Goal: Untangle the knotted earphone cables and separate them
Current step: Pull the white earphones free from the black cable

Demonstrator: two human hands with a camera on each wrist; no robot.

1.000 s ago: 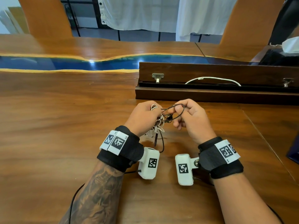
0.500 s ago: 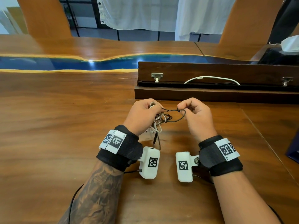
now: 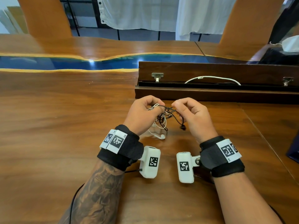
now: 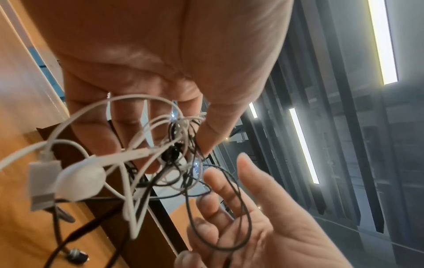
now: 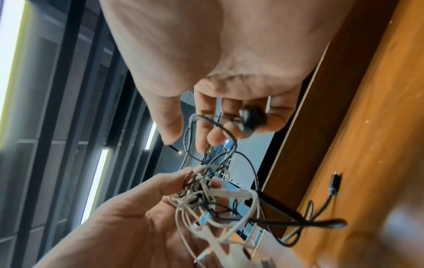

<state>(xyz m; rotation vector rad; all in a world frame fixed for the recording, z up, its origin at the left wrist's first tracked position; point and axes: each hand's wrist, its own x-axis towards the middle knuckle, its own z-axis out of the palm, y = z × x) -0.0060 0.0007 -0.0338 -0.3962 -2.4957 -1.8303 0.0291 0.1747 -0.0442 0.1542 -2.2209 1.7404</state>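
The knot [image 3: 161, 113] of white and black earphone cables hangs in the air just above the bench [image 3: 64, 126], between the two hands. The left hand [image 3: 142, 115] pinches the middle of the knot with thumb and fingers. The right hand [image 3: 192, 117] has a loop of the black cable [image 4: 220, 208] lying over its loosely curled fingers [image 5: 213, 137]; I cannot tell if it really pinches it. A black earbud [image 3: 183, 127] dangles under the right hand. A white earbud [image 3: 162, 136] lies on the bench at 6 o'clock from the knot, and white loops hang down to it.

At 12 o'clock, just behind the hands, stands a long dark wooden box [image 3: 210, 94] with its lid [image 3: 210, 71] up. Two small metal latches show on the lid. A white cord [image 3: 212, 77] curves inside the box. The box is close and blocks the way forward.

From 7 to 10 o'clock the bench is wide bare wood. A blue strip [image 3: 64, 62] runs across it farther back. At 3 o'clock a dark blue thing [image 3: 293, 152] peeks in at the edge.

Both wrists wear black bands with white tags of black squares; small letters "LS" and "RS" show on them
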